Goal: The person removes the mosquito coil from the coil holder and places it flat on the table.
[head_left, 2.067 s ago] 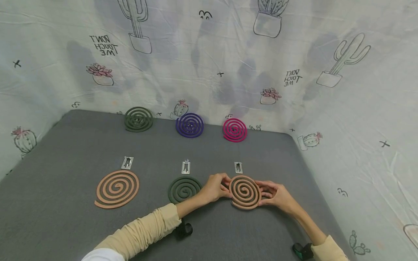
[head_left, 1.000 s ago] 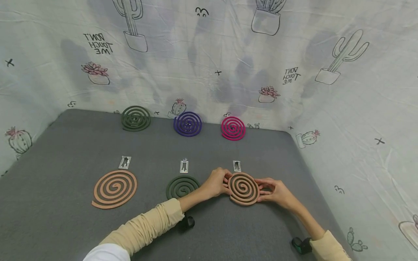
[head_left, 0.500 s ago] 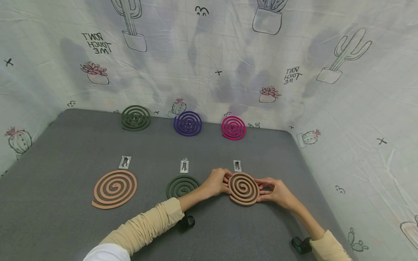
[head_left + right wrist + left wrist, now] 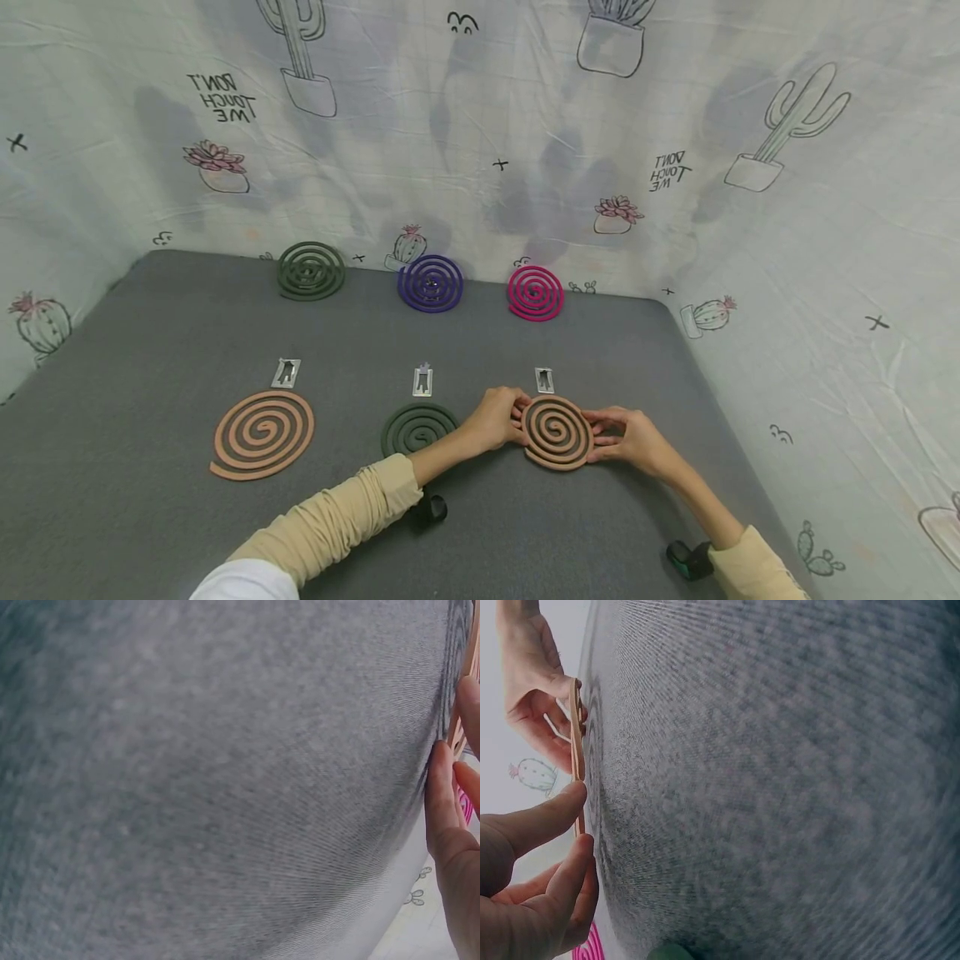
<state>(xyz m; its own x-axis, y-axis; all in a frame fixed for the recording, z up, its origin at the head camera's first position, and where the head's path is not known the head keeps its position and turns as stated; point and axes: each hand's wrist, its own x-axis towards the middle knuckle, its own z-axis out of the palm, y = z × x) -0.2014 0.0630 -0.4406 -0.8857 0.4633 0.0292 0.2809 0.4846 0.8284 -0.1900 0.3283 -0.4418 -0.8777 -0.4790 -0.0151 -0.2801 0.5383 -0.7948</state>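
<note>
A tan mosquito coil (image 4: 557,432) is held flat by its edges between both hands, at the right of the table. My left hand (image 4: 495,422) pinches its left edge between thumb and fingers. On the opposite edge, my right hand (image 4: 633,442) grips with the thumb nearer me. Edge-on in the left wrist view, the coil (image 4: 576,735) shows as a thin strip close over the table cloth. Just behind it lies a small metal coil stand (image 4: 544,381). A dark green coil (image 4: 420,429) rests beside my left forearm, which covers part of it.
Another tan coil (image 4: 262,435) lies at the left. Two more metal stands (image 4: 286,373) (image 4: 423,382) sit behind the left and middle coils. Along the back are green (image 4: 311,271), purple (image 4: 431,284) and pink (image 4: 536,293) coils, by a printed cloth backdrop (image 4: 480,108).
Over the last two seconds both hands have shifted the tan coil slightly away from me, nearer the metal stand. The grip stays the same; over the last half second almost nothing moves.
</note>
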